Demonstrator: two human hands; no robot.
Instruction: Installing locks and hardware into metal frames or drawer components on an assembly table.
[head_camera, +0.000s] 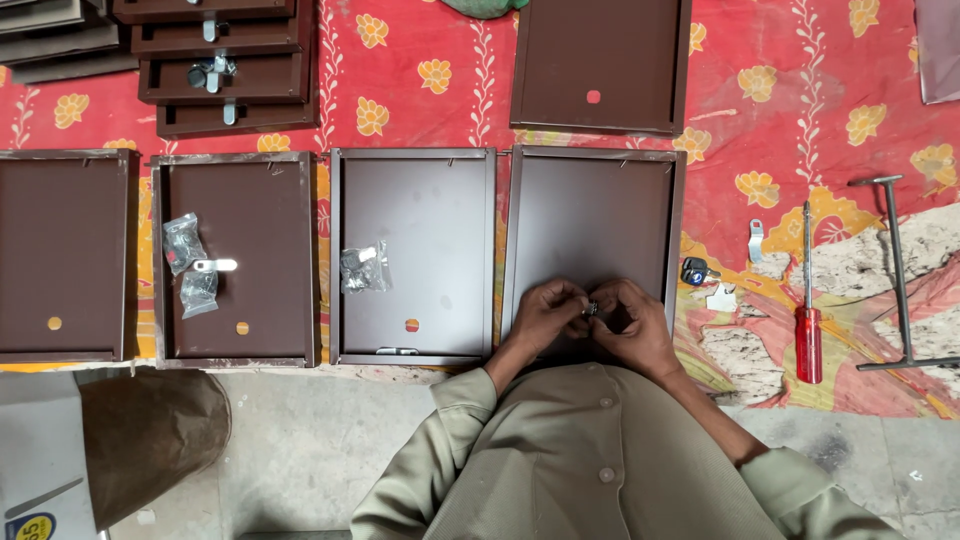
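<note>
Both hands meet over the near edge of a brown metal panel (594, 215): the left hand (545, 312) and right hand (628, 318) pinch a small metal lock part (591, 308) between their fingertips, pressed close together. Just right of the panel, on the red flowered cloth (780, 120), lie a key (694, 270), a small bracket (756, 240), a red-handled screwdriver (808, 300) and a T-shaped wrench (897, 270). To the left sit more panels side by side, one holding a bagged lock (364, 268), another two bags (190, 262). A stack of panels (225, 65) lies farther back.
</note>
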